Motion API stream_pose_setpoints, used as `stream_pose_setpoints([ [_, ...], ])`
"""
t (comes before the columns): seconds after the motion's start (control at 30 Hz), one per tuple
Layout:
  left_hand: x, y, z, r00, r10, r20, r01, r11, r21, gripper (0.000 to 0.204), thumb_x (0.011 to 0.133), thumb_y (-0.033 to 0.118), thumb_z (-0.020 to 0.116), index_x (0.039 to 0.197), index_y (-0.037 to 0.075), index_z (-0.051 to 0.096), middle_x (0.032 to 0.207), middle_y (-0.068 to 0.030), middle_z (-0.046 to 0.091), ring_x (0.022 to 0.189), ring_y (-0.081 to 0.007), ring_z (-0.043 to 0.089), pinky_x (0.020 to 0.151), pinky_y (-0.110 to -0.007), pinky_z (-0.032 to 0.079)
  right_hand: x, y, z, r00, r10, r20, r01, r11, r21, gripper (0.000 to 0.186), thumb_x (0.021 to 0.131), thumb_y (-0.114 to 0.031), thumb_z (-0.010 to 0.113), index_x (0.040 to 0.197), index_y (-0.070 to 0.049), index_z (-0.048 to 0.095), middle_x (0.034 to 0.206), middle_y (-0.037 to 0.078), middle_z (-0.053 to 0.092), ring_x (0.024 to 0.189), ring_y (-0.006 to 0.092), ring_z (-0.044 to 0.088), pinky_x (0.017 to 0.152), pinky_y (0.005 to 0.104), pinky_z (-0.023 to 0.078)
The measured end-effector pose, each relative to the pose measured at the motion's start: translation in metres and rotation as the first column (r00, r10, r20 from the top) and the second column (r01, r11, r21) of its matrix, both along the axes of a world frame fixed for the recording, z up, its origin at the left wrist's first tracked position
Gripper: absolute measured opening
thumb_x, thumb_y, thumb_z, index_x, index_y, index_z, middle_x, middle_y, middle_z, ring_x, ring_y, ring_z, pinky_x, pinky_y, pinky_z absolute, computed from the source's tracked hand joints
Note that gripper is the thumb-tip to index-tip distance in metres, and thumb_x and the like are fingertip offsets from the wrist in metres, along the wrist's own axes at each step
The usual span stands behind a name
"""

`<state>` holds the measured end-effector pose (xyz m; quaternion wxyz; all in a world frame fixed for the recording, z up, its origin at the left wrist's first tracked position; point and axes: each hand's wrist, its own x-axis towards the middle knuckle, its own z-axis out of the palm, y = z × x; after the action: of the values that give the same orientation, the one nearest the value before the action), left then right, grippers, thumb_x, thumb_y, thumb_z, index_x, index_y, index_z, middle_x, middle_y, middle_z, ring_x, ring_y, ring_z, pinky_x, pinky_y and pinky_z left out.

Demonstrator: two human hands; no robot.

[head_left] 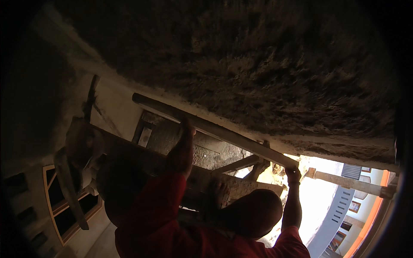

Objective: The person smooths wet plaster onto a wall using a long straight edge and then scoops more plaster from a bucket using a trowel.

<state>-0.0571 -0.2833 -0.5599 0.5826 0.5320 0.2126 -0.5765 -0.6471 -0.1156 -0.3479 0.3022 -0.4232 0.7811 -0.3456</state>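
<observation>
Both my arms, in red sleeves, reach up from the lower edge. A long straightedge (223, 136) slants down to the right, along the border of a rough, dark plastered surface (258, 64). My left hand (188, 127) is closed on its lower side, left of its middle. At its right end my right hand (293, 173) is closed on it, dark against the bright background. Shadow hides most of the fingers. Between my arms lies a dark rounded shape (254, 211), which I cannot make out for certain.
Below the straightedge runs a rough plank (249, 185), with timber braces (236, 164) behind it. A pole (350, 182) crosses at the right, before a bright opening and a building with an orange edge (371, 223). An orange-framed window (64, 210) is at lower left.
</observation>
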Motion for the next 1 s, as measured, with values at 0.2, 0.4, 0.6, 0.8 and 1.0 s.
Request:
stream_pose_setpoints([
  [0.2,0.012,-0.023,-0.029,1.0,-0.005,0.009,0.006,0.999,-0.046,0.066,0.089,0.045,0.046,0.139,0.008,0.023,0.14,-0.0102,0.031,0.125,-0.0231,0.033,0.102,-0.04,0.026,0.001,-0.014,-0.029,0.947,-0.196,0.256,0.217,0.975,-0.055,0.019,0.071,-0.015,0.072,0.084,-0.004,0.064,0.079,0.002,0.063,0.074,0.0108,0.057,0.069,0.0263,0.047],
  [0.4,0.025,-0.04,-0.028,0.999,-0.006,0.052,0.009,0.998,-0.06,0.067,0.089,0.042,0.049,0.138,0.005,0.024,0.138,-0.0121,0.033,0.123,-0.0229,0.035,0.101,-0.039,0.028,0.046,-0.052,-0.022,0.833,0.11,-0.543,-0.016,0.984,0.175,0.019,0.071,-0.018,0.07,0.085,-0.007,0.065,0.079,0.005,0.065,0.073,0.0127,0.058,0.069,0.0289,0.048],
  [0.6,0.036,-0.045,-0.026,0.992,0.087,0.094,-0.08,0.994,-0.078,0.061,0.087,0.037,0.054,0.131,0.0,0.032,0.12,-0.012,0.047,0.099,-0.0214,0.048,0.088,-0.038,0.039,0.073,-0.059,-0.013,0.986,0.029,-0.166,-0.019,0.998,0.06,0.028,0.066,-0.013,0.069,0.093,-0.006,0.064,0.086,0.007,0.064,0.078,0.0157,0.058,0.069,0.0301,0.047],
  [0.8,0.046,-0.064,-0.048,0.96,0.142,0.243,-0.126,0.989,-0.082,0.051,0.086,0.039,0.056,0.118,0.0,0.048,0.106,-0.0128,0.054,0.086,-0.0229,0.053,0.072,-0.04,0.046,0.087,-0.066,-0.018,0.96,0.017,-0.28,-0.019,1.0,-0.006,0.027,0.068,-0.013,0.071,0.089,0.001,0.062,0.086,0.008,0.064,0.078,0.0156,0.058,0.069,0.0293,0.049],
  [1.0,0.105,-0.068,-0.01,0.855,0.222,0.468,-0.114,0.962,-0.248,0.042,0.086,0.033,0.056,0.112,0.0,0.053,0.104,-0.0136,0.055,0.086,-0.0242,0.055,0.074,-0.042,0.049,0.137,-0.078,-0.018,0.974,0.009,-0.228,-0.058,0.976,-0.211,0.032,0.068,-0.014,0.075,0.087,0.007,0.06,0.085,0.013,0.064,0.078,0.0189,0.06,0.068,0.0294,0.051],
])
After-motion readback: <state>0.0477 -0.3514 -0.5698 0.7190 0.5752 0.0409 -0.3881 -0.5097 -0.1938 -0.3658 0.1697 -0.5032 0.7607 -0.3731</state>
